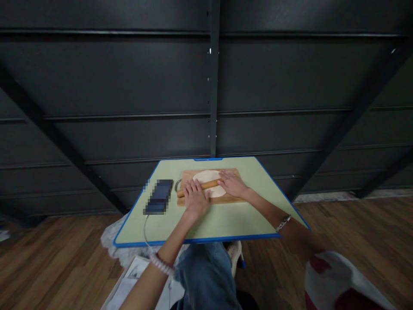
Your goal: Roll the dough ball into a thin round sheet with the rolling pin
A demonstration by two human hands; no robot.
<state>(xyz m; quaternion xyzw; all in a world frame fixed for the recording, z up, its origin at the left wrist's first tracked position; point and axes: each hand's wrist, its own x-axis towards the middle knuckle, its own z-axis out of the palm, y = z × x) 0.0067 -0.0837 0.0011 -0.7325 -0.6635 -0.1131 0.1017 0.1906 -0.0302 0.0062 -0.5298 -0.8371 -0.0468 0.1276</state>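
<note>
A wooden rolling pin (210, 184) lies slantwise across a flat, pale, round sheet of dough (206, 175). Under the dough is a wooden cutting board (232, 199) with a metal ring handle (177, 185) at its left end. My left hand (196, 199) rests palm down over the left part of the pin, fingers stretched out and apart. Over the pin's right end lies my right hand (234, 184), also flat, its fingers extended past the pin onto the dough and board. The right end of the pin is hidden beneath it.
The board sits on a small light-green table (258, 219) with a blue edge. A phone (158, 196), partly pixelated, lies left of the board, its white cable (145, 234) hanging over the front edge. Dark metal panels (145, 77) stand behind. Below are my knees (206, 275) and a white box (129, 280).
</note>
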